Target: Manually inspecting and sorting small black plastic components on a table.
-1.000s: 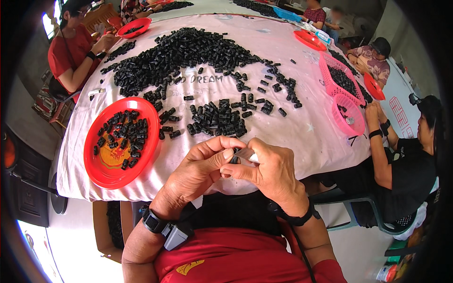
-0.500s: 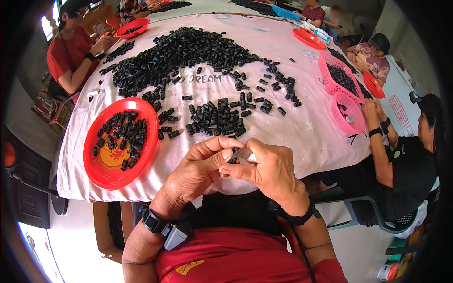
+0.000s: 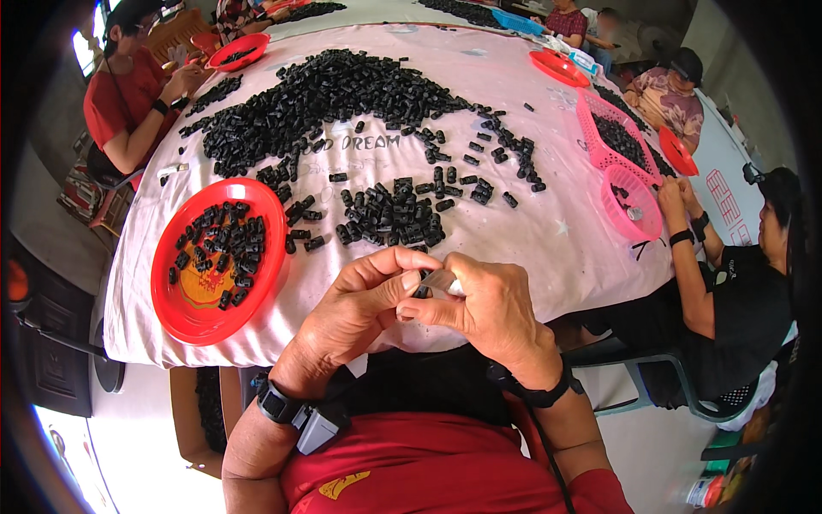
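Over the table's front edge, my left hand [image 3: 366,293] pinches a small black plastic part [image 3: 422,291] between thumb and fingers. My right hand [image 3: 498,301] meets it from the other side, closed round a thin, greyish, blade-like tool [image 3: 442,280] with a white end. The tool lies against or very near the black part; the fingers hide most of both. Just beyond my hands is a small heap of similar black parts [image 3: 398,214]. To the left, a red plate [image 3: 163,283] carries more of them.
A large pile of black parts [image 3: 317,98] covers the far middle of the pink tablecloth [image 3: 565,265]. Pink baskets [image 3: 653,224] stand at the right, beside a seated person in black [image 3: 745,291]. Another person in red [image 3: 128,111] works at the far left.
Both hands stay in nearly the same place. The blade-like tool has turned slightly between my fingers.
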`<state>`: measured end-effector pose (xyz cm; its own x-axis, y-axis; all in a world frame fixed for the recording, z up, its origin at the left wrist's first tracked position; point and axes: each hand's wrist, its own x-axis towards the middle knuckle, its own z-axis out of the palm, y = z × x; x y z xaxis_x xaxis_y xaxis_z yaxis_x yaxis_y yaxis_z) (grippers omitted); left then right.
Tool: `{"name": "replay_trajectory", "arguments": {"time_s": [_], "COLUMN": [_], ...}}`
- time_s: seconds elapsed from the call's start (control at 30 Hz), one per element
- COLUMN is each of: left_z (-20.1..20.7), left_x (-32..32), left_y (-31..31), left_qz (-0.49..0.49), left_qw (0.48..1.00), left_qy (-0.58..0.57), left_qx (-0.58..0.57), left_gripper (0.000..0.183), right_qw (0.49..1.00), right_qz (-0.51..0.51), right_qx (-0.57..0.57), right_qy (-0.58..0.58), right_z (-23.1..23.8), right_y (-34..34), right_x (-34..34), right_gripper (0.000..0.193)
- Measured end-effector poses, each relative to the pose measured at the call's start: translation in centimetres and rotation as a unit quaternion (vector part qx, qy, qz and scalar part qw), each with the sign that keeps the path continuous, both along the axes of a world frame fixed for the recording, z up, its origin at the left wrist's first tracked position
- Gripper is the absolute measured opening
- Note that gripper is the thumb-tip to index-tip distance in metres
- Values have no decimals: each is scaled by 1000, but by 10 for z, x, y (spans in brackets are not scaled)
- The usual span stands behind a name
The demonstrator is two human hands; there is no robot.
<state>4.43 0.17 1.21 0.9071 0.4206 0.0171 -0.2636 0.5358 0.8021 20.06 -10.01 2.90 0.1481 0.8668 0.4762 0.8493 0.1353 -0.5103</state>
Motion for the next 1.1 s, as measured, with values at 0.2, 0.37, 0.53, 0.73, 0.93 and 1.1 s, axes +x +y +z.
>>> {"name": "replay_trajectory", "arguments": {"time_s": [0.2,0.37,0.53,0.73,0.93,1.1], "left_z": [0,2,2,2,5,9], "left_x": [0,-1,-1,0,-1,-4], "left_y": [0,0,2,-1,-1,-1], "left_qz": [4,7,-7,-1,16,16], "left_qw": [1000,999,999,999,999,1000], "left_qy": [-8,-4,-10,-7,3,0], "left_qx": [27,45,39,36,42,-15], "left_gripper": [22,21,22,23,24,24], "right_qw": [1000,1000,1000,1000,999,993], "right_qz": [4,4,8,14,34,57], "right_qx": [-3,0,-3,8,4,19], "right_qy": [10,-3,-14,6,36,105], "right_z": [1,2,1,-2,-9,3], "right_y": [-1,-1,-1,0,2,-5], "right_x": [0,0,1,2,-3,1], "right_gripper": [59,58,58,53,49,41]}}
